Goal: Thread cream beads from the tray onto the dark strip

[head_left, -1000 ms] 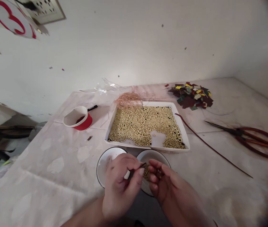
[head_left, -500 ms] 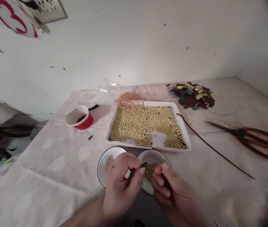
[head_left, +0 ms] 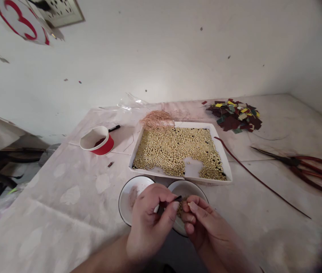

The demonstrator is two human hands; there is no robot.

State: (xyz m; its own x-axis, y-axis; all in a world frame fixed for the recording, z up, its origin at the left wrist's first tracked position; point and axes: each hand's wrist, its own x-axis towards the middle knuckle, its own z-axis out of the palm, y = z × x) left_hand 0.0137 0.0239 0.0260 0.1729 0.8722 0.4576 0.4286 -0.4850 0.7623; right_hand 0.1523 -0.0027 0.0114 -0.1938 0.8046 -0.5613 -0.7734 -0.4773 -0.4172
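Pale creased table covering (head_left: 72, 189), shallow white tray (head_left: 228, 170) of round yellowish beads (head_left: 175, 146), two hands close together in front.
Long-looped scissors (head_left: 300, 162) lay right; left hand (head_left: 152, 223) and right hand (head_left: 213, 233) were over two smooth, dark-rimmed round bowls, left bowl (head_left: 124, 199) and right bowl (head_left: 196, 188), the right one holding more beads. Flat angular scraps (head_left: 233, 116) were heaped beyond the tray, tangled coppery thread (head_left: 156, 120) at its far left corner, red-and-white cup (head_left: 105, 146) left. Left thumb and forefinger pinched a thin dark piece (head_left: 178, 198); right fingertips, nearly touching it, were closed on a pale speck (head_left: 189, 204), too small to identify.
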